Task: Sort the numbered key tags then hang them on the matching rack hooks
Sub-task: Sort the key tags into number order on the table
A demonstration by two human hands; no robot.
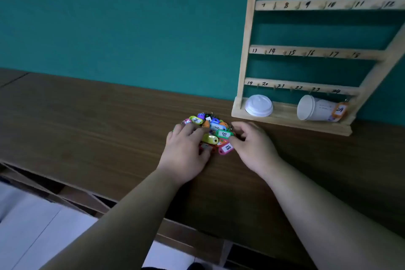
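A heap of coloured numbered key tags [210,130] lies on the brown table [109,129] just left of the wooden rack [245,55]. My left hand [186,152] rests on the heap's left side with its fingers laid over the tags. My right hand [252,144] cups the heap's right edge, fingers loosely curved, beside a green tag [224,133] and a pink tag marked 18 [226,148]. The rack's rails carry handwritten numbers from 7 to 24 above small hooks. One orange tag marked 24 [339,110] hangs at the lowest rail's right end.
On the rack's bottom shelf sit a white cup lid [259,105] and a white paper cup [315,108] lying on its side. A teal wall [131,17] stands behind the table. The table's front edge runs across the lower left, with shelving below it.
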